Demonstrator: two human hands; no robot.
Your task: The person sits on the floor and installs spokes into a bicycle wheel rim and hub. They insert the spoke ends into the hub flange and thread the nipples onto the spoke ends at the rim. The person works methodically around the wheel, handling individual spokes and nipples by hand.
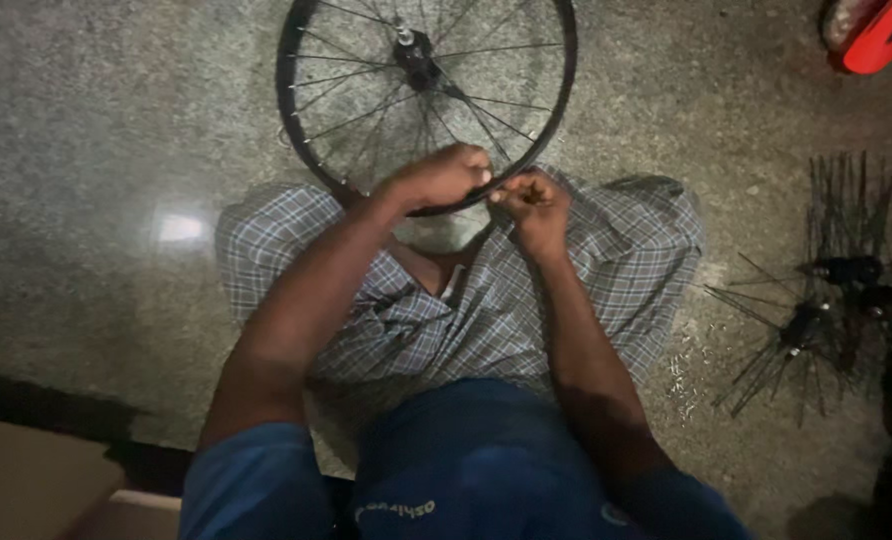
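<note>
Left hand [441,177] clamped on wheel rim [556,100]; right hand [534,205] apparently pinching beside it; bare floor [86,150] around.

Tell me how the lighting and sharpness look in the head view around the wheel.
Head view: dim overall, corners darkest; a glare patch on the speckled stone floor; the black spoked bicycle wheel is fairly sharp; the left hand and right hand at its rim are slightly soft; the loose spoked hubs lie murky in shadow.
</note>
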